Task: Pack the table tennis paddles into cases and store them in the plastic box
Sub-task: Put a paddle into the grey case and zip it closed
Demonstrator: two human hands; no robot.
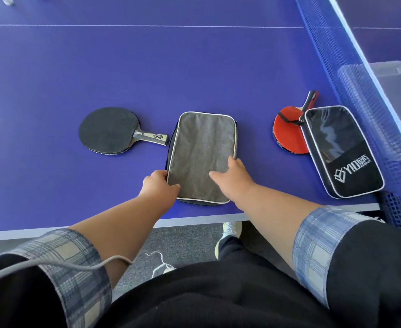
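A grey paddle case (202, 147) with a pale piped edge lies flat near the table's front edge. My left hand (158, 185) pinches its near left corner. Resting on its near right part is my right hand (233, 176), fingers spread over the fabric and its right edge. A black-faced paddle (108, 130) lies to the left, its handle tip next to the case. At the right a red paddle (287, 133) lies partly under a black case (343, 150) with a clear window and white logo.
The blue table (147, 67) carries a white line across the far side. The blue net (350, 74) runs along the right. Behind the net stands a clear plastic box (393, 76). Floor and my shoes show below the table edge.
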